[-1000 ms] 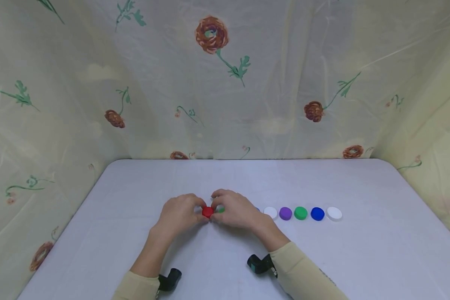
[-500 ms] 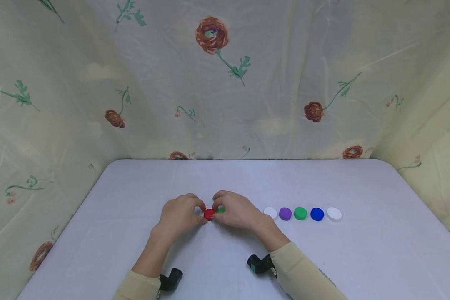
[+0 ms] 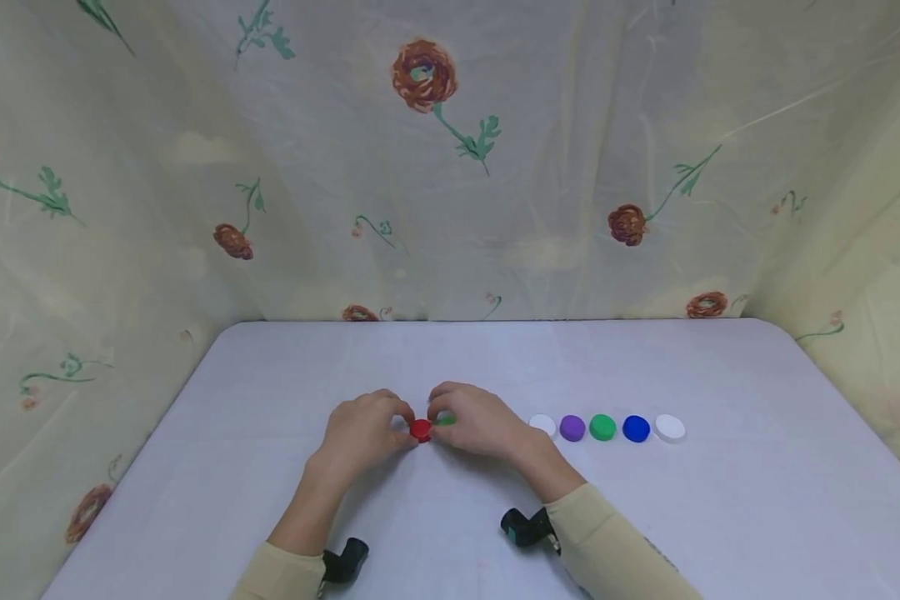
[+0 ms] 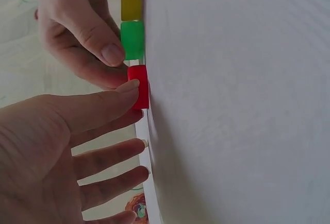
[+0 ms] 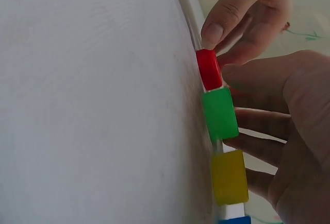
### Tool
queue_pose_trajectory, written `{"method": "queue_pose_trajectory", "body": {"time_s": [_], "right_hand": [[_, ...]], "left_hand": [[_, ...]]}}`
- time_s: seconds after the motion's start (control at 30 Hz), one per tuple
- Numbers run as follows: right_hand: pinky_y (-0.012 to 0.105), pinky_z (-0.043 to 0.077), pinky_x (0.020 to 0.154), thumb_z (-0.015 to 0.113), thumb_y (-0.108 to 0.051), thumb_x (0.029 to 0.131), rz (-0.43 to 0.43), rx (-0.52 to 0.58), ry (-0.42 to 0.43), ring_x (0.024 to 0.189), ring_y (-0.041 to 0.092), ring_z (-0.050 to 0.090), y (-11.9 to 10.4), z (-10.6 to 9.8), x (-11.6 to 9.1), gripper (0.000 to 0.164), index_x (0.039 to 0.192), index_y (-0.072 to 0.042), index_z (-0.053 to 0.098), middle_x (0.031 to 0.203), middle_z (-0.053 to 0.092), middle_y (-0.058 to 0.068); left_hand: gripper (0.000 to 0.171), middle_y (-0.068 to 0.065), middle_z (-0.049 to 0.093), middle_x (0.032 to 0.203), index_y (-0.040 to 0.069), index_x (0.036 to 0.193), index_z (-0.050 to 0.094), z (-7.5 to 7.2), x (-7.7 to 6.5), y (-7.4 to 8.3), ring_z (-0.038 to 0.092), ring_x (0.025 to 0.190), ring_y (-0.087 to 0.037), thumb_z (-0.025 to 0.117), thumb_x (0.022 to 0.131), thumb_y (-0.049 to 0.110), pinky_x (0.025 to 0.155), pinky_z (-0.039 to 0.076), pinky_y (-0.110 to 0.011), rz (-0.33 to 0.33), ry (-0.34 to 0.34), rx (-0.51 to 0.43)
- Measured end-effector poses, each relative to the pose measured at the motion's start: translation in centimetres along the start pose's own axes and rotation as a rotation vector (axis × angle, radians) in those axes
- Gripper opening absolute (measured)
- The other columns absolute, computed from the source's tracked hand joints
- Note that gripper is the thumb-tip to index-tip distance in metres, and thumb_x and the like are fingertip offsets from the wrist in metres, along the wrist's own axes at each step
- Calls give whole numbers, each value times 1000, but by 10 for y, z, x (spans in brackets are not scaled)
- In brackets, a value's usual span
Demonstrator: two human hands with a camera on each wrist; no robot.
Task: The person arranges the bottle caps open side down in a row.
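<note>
In the head view, a small round red cap lies at the left end of a row of caps on the table. My left hand pinches it between thumb and index finger, the other fingers spread behind in the left wrist view. My right hand comes from the right, its thumb and index fingertips at the red cap's right side, by the gap to a green cap. A yellow cap and a blue cap follow in the row, hidden under my right hand in the head view.
The row runs on rightward with a white cap, a purple cap, another green cap, another blue cap and an end white cap. A flowered curtain encloses the white table.
The red cap, tilted a second ago, lies flatter and slightly farther right, close to the green cap. Both hands have shifted slightly rightward with it.
</note>
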State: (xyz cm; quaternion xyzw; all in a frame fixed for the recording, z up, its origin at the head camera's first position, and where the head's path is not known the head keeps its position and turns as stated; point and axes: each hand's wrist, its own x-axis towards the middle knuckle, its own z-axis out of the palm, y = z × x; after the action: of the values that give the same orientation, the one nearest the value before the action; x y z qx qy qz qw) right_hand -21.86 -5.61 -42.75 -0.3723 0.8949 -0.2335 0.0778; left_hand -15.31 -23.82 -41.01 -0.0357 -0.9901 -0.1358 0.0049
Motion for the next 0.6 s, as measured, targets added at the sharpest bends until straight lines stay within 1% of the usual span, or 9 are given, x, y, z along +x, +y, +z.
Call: {"method": "queue_pose_trajectory", "body": {"time_s": [0.13,0.2,0.27,0.37,0.43,0.6], "right_hand": [[43,44,110,62,-24,94,3,33,26,128,22,57,6,-7,-7,24,113,-14,73,129,65,2],[44,40,114,61,-28,96,25,39,37,133,22,53,10,-11,-12,30,121,-15,70,135,62,2],[46,37,116,60,-32,97,50,51,54,138,23,48,15,-15,-18,36,129,-17,66,142,57,3],[50,33,118,58,-37,98,72,69,86,144,25,42,26,-23,-25,45,139,-20,58,149,51,2],[52,30,119,57,-41,98,77,67,112,146,27,38,34,-28,-29,50,144,-22,53,152,48,3],[59,23,120,57,-50,96,108,37,124,151,29,28,55,-44,-43,63,152,-27,41,159,39,1]], "left_hand": [[28,-1,71,119,23,107,76,0,1,-1,65,112,-24,79,83,37,88,54,-45,-12,-4,-26],[35,0,69,123,24,113,74,0,1,-2,63,117,-23,77,84,43,93,52,-46,-15,3,-36],[43,-1,66,129,25,120,72,-2,1,-2,60,123,-24,75,84,48,99,49,-49,-14,16,-45],[53,-4,59,141,24,130,66,-3,0,-3,52,134,-27,72,86,52,108,42,-53,7,34,-48],[59,-7,53,148,24,137,61,-4,0,-3,45,141,-30,69,87,55,112,36,-57,16,39,-46],[74,-8,38,159,27,148,47,-4,-1,-5,27,151,-36,65,86,62,118,23,-64,11,27,-58]]}}
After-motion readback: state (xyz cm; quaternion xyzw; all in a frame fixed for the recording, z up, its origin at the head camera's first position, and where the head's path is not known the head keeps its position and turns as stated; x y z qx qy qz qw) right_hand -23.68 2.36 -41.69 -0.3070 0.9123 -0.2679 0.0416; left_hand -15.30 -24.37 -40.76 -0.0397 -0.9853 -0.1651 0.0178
